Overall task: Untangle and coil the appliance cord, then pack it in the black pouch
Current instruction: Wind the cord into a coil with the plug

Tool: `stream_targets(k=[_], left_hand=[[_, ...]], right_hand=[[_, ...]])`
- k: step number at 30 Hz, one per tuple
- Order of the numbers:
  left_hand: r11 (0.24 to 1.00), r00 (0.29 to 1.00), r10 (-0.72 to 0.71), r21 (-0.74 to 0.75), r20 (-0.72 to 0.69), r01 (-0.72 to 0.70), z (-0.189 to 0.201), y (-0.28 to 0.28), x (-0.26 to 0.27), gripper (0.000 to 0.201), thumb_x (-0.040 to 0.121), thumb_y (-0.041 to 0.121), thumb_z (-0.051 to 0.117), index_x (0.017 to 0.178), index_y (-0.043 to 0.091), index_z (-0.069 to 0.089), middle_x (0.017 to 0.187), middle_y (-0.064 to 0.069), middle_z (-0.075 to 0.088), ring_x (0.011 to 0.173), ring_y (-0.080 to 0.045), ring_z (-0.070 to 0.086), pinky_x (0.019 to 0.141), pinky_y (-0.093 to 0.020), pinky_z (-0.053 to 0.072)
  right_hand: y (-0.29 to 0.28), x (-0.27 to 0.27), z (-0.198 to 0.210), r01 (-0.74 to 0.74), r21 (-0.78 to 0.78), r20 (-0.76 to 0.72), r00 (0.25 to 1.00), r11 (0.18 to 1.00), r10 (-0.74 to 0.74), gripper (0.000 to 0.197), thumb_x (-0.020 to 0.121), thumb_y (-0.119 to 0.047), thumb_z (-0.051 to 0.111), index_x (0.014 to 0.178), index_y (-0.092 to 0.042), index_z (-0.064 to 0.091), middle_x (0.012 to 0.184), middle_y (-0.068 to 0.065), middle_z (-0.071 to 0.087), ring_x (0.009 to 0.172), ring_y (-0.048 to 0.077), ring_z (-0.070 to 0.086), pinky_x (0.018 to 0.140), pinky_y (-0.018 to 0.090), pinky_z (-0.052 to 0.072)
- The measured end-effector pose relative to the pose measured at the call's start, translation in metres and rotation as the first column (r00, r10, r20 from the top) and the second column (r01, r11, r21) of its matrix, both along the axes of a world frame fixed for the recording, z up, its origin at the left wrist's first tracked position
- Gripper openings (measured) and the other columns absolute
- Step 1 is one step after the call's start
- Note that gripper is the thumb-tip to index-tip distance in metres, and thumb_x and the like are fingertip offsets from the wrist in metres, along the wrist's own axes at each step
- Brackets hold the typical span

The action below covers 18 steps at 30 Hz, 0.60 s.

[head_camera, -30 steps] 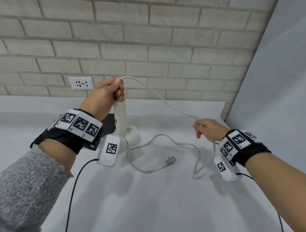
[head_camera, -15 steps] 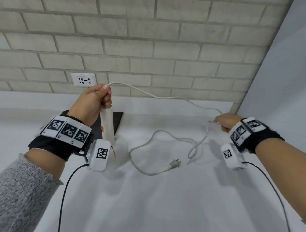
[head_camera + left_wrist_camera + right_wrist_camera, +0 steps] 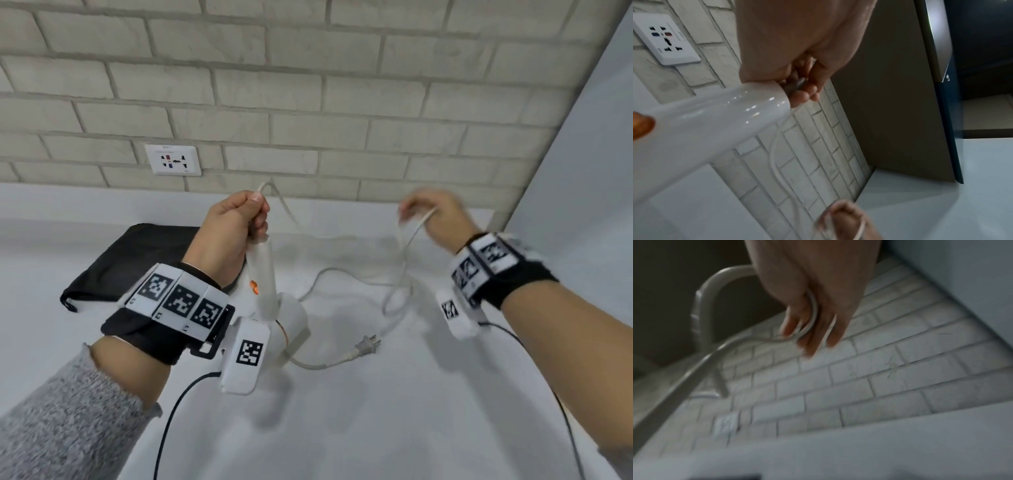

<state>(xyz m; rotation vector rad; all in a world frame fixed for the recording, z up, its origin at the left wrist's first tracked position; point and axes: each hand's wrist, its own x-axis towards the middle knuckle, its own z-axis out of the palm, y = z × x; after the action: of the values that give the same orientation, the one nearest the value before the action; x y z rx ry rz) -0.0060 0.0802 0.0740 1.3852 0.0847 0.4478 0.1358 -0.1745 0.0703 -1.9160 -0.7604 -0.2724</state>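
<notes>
A white hair dryer (image 3: 270, 301) hangs handle-up over the white counter, its handle (image 3: 711, 123) close in the left wrist view. My left hand (image 3: 236, 222) grips the white cord (image 3: 346, 284) right where it leaves the handle's top. My right hand (image 3: 431, 216), blurred, holds a loop of the same cord (image 3: 812, 316) raised to the right. The slack lies in loose curves on the counter and ends in a plug (image 3: 368, 344). The black pouch (image 3: 137, 260) lies flat behind my left wrist.
A brick wall runs along the back with a white wall socket (image 3: 173, 160) on it. A grey panel (image 3: 582, 171) closes off the right side. Black cables (image 3: 171, 421) trail from both wrist cameras over the counter (image 3: 376, 411).
My right hand has lifted and swung left toward the left hand, carrying a loop of cord. The left hand, still holding the dryer's cord end, now shows nearer the middle of the view.
</notes>
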Motion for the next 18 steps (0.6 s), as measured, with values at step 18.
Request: stream_targets(k=[18], left_hand=[[0.999,1.000,-0.027,-0.035,0.016,0.028,0.006,-0.023,-0.012,0.033,0.096,0.014,0.040,0.066,0.011,0.053,0.046,0.008,0.042,0.051,-0.009,0.037,0.050,-0.014,0.037]], right_hand=[[0.015,-0.048,-0.120,-0.042,-0.984,-0.073,0.982,0.175,-0.173,0.039,0.087,-0.017,0.046,0.125,-0.009,0.036,0.127,0.016,0.049,0.111,0.034,0.052,0.080,0.033,0.040]])
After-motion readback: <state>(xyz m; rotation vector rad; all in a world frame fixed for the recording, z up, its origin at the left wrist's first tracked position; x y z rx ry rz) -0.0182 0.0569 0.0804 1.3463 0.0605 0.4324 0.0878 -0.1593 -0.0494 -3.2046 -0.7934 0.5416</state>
